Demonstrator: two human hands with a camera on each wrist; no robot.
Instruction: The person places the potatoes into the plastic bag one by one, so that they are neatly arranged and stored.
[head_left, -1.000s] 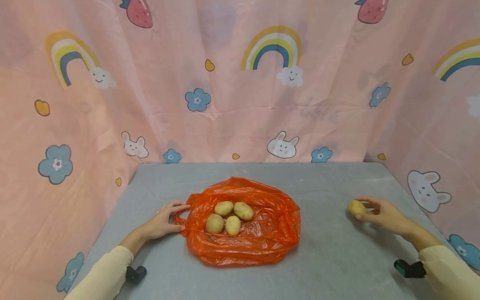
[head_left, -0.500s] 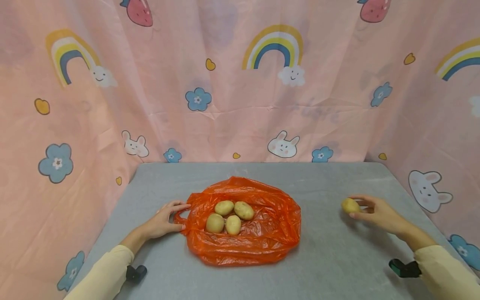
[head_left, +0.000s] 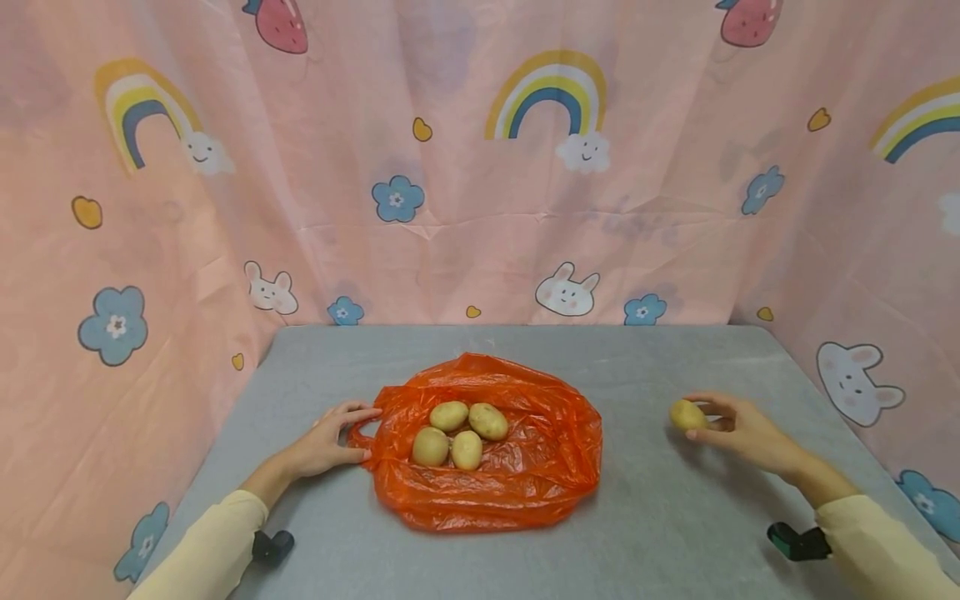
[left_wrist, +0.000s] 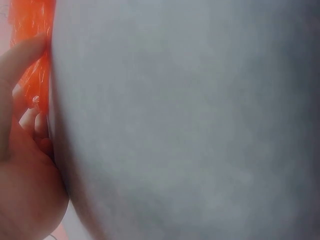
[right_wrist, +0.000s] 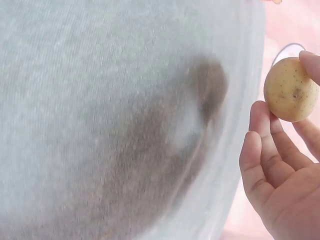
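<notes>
An orange plastic bag lies spread open on the grey table, with several potatoes grouped inside its left half. At the bag's left end my left hand holds the handle part, its thumb and index finger spread apart. The left wrist view shows orange film between that thumb and the other fingers, partly hidden by the hand. Right of the bag, my right hand pinches a single potato by its fingertips. In the right wrist view, this small yellow potato is raised above the table.
The grey table ends at a pink curtain with printed rainbows, flowers and rabbits, hanging behind and along both sides. Dark wrist-worn devices sit at both sleeve cuffs.
My right hand has moved left across the table with the potato, closer to the bag. The left hand, the bag and the potatoes in it have stayed put.
</notes>
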